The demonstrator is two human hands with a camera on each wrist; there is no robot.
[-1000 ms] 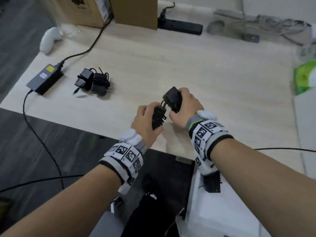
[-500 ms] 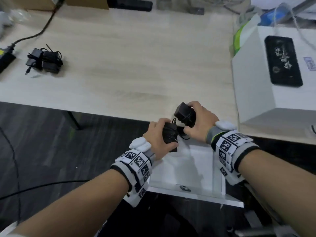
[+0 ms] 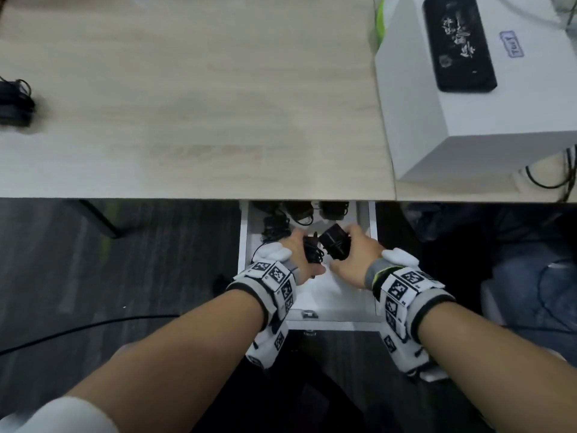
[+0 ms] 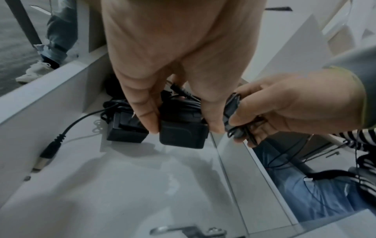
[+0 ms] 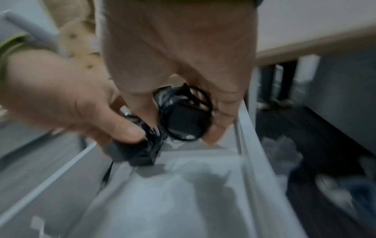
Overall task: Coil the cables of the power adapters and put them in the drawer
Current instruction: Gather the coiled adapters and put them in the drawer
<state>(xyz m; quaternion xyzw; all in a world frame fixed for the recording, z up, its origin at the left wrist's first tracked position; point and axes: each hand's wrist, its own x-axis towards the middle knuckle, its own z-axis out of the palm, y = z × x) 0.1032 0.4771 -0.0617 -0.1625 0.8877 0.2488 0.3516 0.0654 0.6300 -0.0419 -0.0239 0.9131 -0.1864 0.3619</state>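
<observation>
The white drawer stands pulled out under the table edge, with several black adapters lying at its back. My left hand grips one black adapter between thumb and fingers, low over the drawer floor. Beside it lies another adapter, its barrel plug trailing loose. My right hand holds a second adapter wrapped in its coiled cable, close to the drawer's right wall. More coiled adapters sit at the table's far left.
A white box with a black device on top occupies the right of the wooden table. A black cable runs across the dark floor. Another person's leg in jeans stands beyond the drawer.
Both hands have come down from the table edge into the open drawer, each still holding its adapter. The head view has tilted down and right.
</observation>
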